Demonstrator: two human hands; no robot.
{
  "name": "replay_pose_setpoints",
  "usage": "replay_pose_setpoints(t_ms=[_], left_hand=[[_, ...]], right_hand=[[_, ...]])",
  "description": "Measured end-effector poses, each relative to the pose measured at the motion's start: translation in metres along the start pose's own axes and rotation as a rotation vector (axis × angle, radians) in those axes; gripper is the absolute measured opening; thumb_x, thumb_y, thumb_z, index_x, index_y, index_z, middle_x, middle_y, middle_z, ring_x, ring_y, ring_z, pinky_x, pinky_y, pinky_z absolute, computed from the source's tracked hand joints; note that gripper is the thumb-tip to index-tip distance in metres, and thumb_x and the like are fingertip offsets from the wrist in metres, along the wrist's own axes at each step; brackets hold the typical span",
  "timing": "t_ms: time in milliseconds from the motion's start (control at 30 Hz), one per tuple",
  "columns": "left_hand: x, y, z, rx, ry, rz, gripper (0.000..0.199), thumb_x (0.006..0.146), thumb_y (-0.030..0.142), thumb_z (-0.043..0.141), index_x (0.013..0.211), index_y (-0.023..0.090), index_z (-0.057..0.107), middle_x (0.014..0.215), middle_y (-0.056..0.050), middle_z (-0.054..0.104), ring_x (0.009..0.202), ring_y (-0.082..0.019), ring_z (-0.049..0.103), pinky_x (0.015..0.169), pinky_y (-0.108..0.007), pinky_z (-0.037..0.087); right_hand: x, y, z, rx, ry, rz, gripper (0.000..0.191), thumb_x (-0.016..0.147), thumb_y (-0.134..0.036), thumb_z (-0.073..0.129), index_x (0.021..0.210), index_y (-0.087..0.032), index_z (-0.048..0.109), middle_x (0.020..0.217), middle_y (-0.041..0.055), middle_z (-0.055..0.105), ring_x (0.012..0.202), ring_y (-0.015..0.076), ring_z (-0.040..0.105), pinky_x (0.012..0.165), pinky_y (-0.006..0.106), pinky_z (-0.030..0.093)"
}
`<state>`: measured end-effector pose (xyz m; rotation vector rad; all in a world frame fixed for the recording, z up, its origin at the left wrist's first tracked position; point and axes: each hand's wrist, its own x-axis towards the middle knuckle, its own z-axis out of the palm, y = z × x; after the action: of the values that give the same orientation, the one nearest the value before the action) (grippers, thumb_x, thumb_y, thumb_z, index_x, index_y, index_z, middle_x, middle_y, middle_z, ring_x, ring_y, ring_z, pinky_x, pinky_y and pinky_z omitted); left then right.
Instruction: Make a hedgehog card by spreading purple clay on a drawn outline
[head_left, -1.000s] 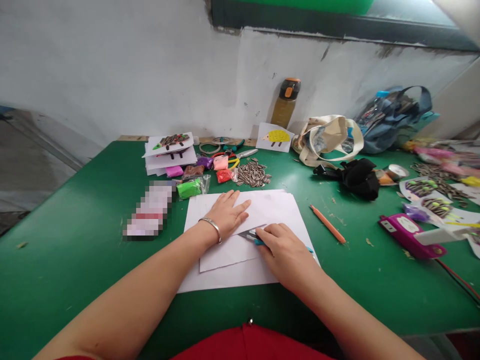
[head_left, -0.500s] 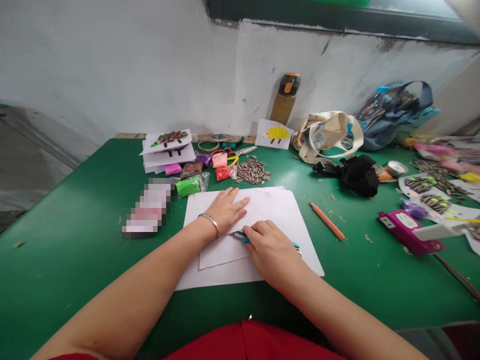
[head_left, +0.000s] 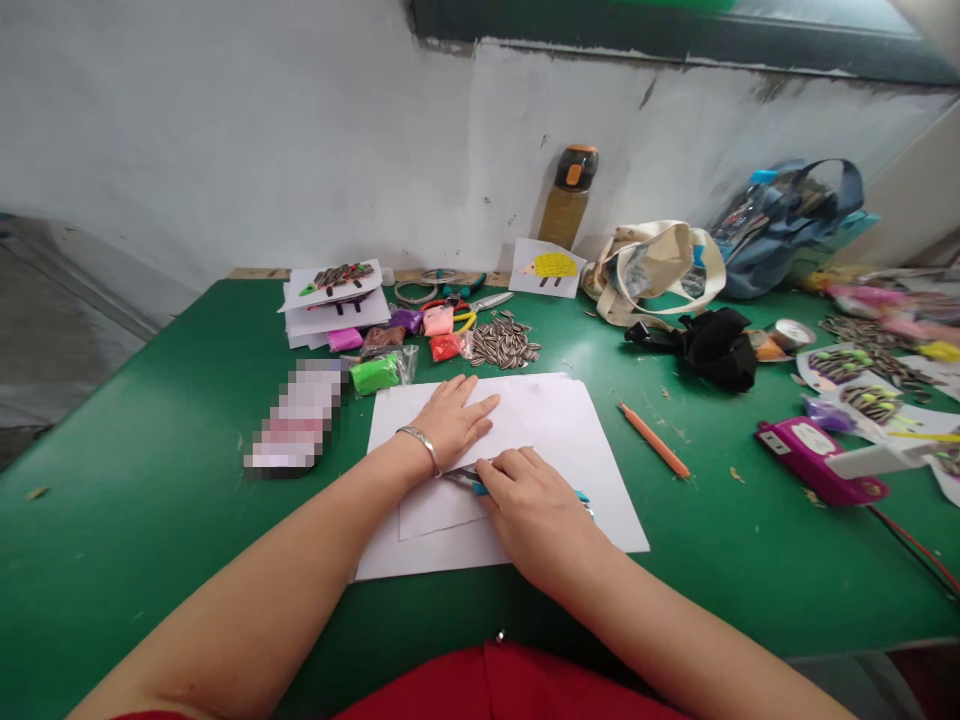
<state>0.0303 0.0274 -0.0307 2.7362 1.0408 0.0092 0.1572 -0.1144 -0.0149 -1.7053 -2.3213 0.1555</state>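
Observation:
My left hand [head_left: 456, 410] lies flat with its fingers spread, pressing a white paper sheet [head_left: 532, 415] down. A metal bracelet [head_left: 420, 447] is round that wrist. My right hand [head_left: 529, 495] is closed round teal-handled pliers [head_left: 462, 476], mostly hidden under the palm. Their grey metal jaws point left, low along the edge between the top sheet and a smaller paper layer [head_left: 442, 515] beneath. Handle ends show beyond the right side of the hand. The papers rest on a larger white sheet [head_left: 611, 520].
On the green table [head_left: 150, 420] lie a blurred-out phone [head_left: 300, 415], clay packets [head_left: 375, 373], sunflower seeds [head_left: 504, 342] and an orange pen [head_left: 652, 440]. A magenta device [head_left: 810, 465] is at right. Behind stand a hedgehog picture [head_left: 551, 268], a bottle [head_left: 570, 200] and a cloth bag [head_left: 652, 270].
My right hand has slid slightly left with the pliers, bringing their jaws closer to my left wrist. My left hand stays where it was.

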Motion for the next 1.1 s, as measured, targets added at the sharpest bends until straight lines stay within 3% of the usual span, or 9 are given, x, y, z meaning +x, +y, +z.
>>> replay_pose_setpoints(t_ms=[167,500,867,1000,1100], left_hand=[[0.0,-0.003,0.004,0.0,0.032,0.026,0.045,0.097,0.039,0.039,0.14,0.029,0.047,0.152,-0.008,0.035,0.14,-0.034,0.028,0.113,-0.053,0.023],[0.0,0.0,-0.001,0.002,-0.015,-0.013,0.045,0.097,0.038,0.04,0.14,0.028,0.048,0.153,-0.008,0.033,0.141,-0.035,0.025,0.114,-0.051,0.022],[0.001,0.0,-0.001,-0.008,-0.039,-0.029,0.045,0.098,0.038,0.04,0.14,0.026,0.048,0.155,-0.011,0.03,0.142,-0.036,0.023,0.115,-0.051,0.019],[0.0,-0.001,-0.004,-0.042,-0.044,-0.017,0.046,0.098,0.036,0.04,0.141,0.023,0.048,0.155,-0.013,0.029,0.142,-0.036,0.022,0.115,-0.051,0.019],[-0.001,-0.003,-0.006,-0.054,-0.047,0.018,0.047,0.098,0.035,0.037,0.141,0.019,0.047,0.153,-0.016,0.032,0.142,-0.035,0.025,0.115,-0.051,0.02]], right_hand=[[0.001,-0.003,0.0,0.002,0.01,-0.004,0.013,0.089,-0.011,0.05,0.097,-0.016,0.059,0.091,0.0083,0.058,0.088,0.0222,0.051,0.08,0.034,0.042],[0.005,-0.01,0.002,-0.017,0.007,-0.029,0.014,0.088,-0.011,0.05,0.097,-0.015,0.059,0.09,0.0088,0.058,0.086,0.0225,0.049,0.077,0.035,0.041],[-0.005,-0.019,-0.006,0.046,-0.073,-0.108,0.02,0.089,-0.012,0.049,0.105,-0.018,0.058,0.092,0.0072,0.058,0.087,0.0234,0.05,0.076,0.036,0.043],[-0.016,-0.005,-0.024,0.111,-0.156,-0.13,0.018,0.088,-0.012,0.051,0.101,-0.019,0.06,0.093,0.0068,0.06,0.088,0.0228,0.052,0.077,0.034,0.045],[-0.024,0.025,-0.037,0.153,-0.112,-0.018,0.023,0.089,-0.013,0.051,0.108,-0.019,0.062,0.099,0.0084,0.062,0.093,0.023,0.054,0.082,0.034,0.045]])
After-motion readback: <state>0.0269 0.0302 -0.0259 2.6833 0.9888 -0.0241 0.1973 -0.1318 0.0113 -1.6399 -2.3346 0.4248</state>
